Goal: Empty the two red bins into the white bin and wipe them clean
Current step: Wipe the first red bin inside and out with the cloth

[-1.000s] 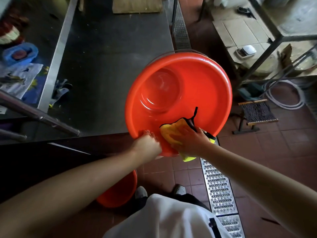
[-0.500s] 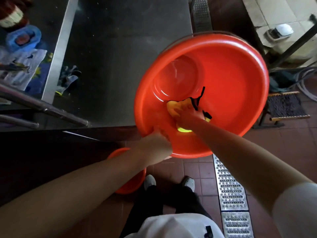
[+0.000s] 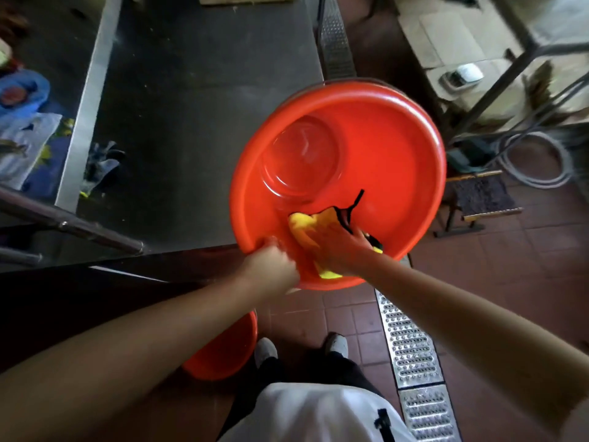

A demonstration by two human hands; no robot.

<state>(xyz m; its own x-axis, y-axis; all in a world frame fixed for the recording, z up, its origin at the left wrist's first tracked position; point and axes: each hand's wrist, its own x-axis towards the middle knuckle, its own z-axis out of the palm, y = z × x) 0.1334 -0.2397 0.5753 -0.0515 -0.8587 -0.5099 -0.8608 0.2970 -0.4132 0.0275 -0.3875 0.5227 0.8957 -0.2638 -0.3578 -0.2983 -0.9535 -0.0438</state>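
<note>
Nearest, a second red bin (image 3: 223, 352) sits on the tiled floor (image 3: 344, 314) by the person's shoes (image 3: 266, 347), partly hidden under the left forearm. Above it, the left hand (image 3: 271, 266) curls tightly around the near rim of the red bin (image 3: 382, 161), which is tilted with its inside facing the camera, at the edge of the dark steel desk (image 3: 197, 106). The right hand (image 3: 341, 247), fingers fairly flat, presses a yellow cloth (image 3: 302, 226) with black trim against the bin's inner wall near that rim. Farther off, a glove (image 3: 102, 164) lies on the desk.
</note>
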